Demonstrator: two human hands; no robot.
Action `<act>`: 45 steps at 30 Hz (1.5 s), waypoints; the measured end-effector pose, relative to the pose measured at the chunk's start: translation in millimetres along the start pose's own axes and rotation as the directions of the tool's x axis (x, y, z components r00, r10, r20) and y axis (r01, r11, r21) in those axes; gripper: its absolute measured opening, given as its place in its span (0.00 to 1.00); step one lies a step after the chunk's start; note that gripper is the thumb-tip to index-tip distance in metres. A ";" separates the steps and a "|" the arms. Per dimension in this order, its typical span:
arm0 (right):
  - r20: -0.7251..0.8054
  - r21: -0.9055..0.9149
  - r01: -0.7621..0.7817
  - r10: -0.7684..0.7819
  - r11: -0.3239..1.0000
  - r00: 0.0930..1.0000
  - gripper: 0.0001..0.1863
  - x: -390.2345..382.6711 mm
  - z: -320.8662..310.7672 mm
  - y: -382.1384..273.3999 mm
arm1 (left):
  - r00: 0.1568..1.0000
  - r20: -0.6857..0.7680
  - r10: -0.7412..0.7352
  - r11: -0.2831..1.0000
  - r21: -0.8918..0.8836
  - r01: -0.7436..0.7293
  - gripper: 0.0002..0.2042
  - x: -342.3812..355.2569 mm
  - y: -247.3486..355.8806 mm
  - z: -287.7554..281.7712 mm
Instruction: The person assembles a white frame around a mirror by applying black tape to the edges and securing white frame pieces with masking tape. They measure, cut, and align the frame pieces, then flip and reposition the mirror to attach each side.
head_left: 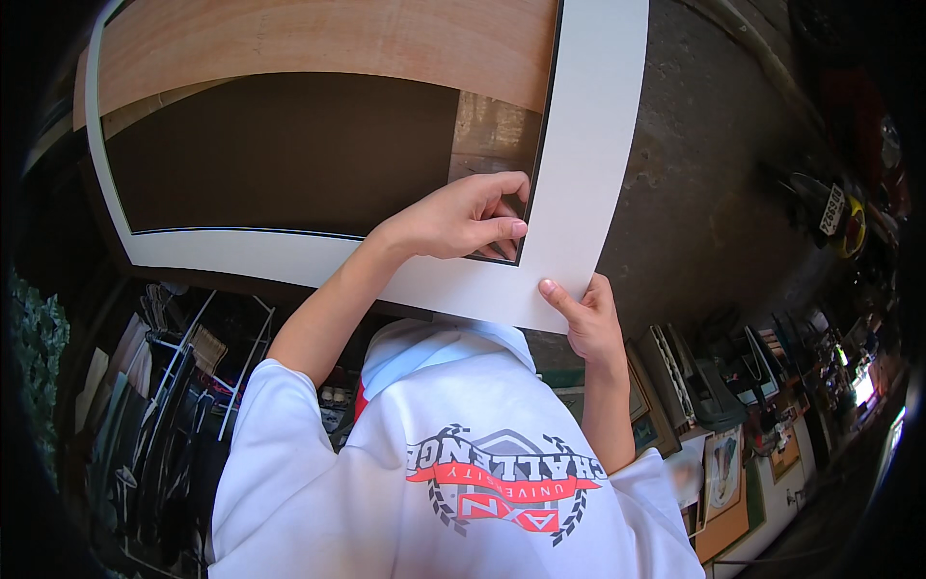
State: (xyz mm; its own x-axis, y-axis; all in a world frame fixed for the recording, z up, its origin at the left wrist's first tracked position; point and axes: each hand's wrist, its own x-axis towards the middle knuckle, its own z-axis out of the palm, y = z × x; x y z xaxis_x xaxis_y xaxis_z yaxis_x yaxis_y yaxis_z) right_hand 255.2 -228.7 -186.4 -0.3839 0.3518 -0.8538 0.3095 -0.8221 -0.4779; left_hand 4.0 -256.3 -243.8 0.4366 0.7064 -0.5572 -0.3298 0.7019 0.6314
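Note:
A large white mat board (590,125) with a dark inner edge surrounds a wide opening and lies in front of my body. My left hand (453,220) reaches across to the opening's near right corner. Its fingers are curled, with the thumb and index tips at the dark inner edge; the other fingers are partly hidden. My right hand (593,323) grips the near right outer corner, thumb on the white face, fingers out of sight beneath. Through the opening show a light wooden sheet (318,43) and a dark brown surface (289,154).
To the right lies a dark floor (704,164), with a parked vehicle bearing a plate (830,210) farther out. A white wire rack (207,357) stands at the lower left. Frames and boards (723,473) lean together at the lower right.

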 end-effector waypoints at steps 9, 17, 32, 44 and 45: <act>-0.005 -0.041 -0.001 0.001 0.999 1.000 0.15 -1.8 1.1 -1.6 | 1.000 0.001 0.002 1.000 -0.020 -0.002 0.11 -2.0 1.4 0.0; -0.029 -0.040 -0.002 0.000 0.999 1.000 0.16 -1.6 0.9 1.4 | 1.000 0.014 0.017 0.999 -0.035 -0.016 0.11 -1.8 -1.7 0.3; -0.025 -0.002 0.005 -0.005 1.000 1.000 0.15 -0.9 1.5 1.5 | 1.000 -0.008 0.003 0.999 -0.049 -0.004 0.10 -2.3 -2.4 1.7; -0.027 0.013 -0.008 0.008 1.000 1.000 0.15 0.4 -2.0 5.7 | 1.000 0.000 0.017 0.996 -0.085 -0.017 0.11 0.7 -8.0 3.2; -0.026 0.001 -0.017 0.017 1.000 1.000 0.15 0.6 -2.3 6.1 | 1.000 -0.001 0.020 0.996 -0.085 -0.020 0.11 0.9 -8.1 3.5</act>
State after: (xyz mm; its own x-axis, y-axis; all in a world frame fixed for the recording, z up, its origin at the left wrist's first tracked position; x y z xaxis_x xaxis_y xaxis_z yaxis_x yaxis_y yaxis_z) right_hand 258.9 -232.5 -190.3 -0.3556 0.3493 -0.8669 0.3156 -0.8282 -0.4631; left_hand 10.0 -261.7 -247.6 0.4290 0.7205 -0.5448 -0.4082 0.6927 0.5946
